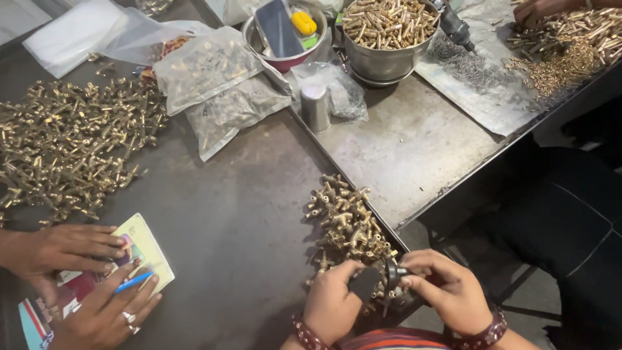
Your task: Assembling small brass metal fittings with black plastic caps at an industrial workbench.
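Dark worktable [246, 227] | both hands' grip closed on small black tool [379, 280] | brass fittings pile [343, 220] just above hands

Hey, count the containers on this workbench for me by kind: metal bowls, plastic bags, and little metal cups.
Metal bowls: 2, one full of brass parts, one holding a phone
Plastic bags: 4 that show clearly
Small metal cups: 1
Total: 7

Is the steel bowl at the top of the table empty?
No. The steel bowl is heaped to the rim with brass fittings.
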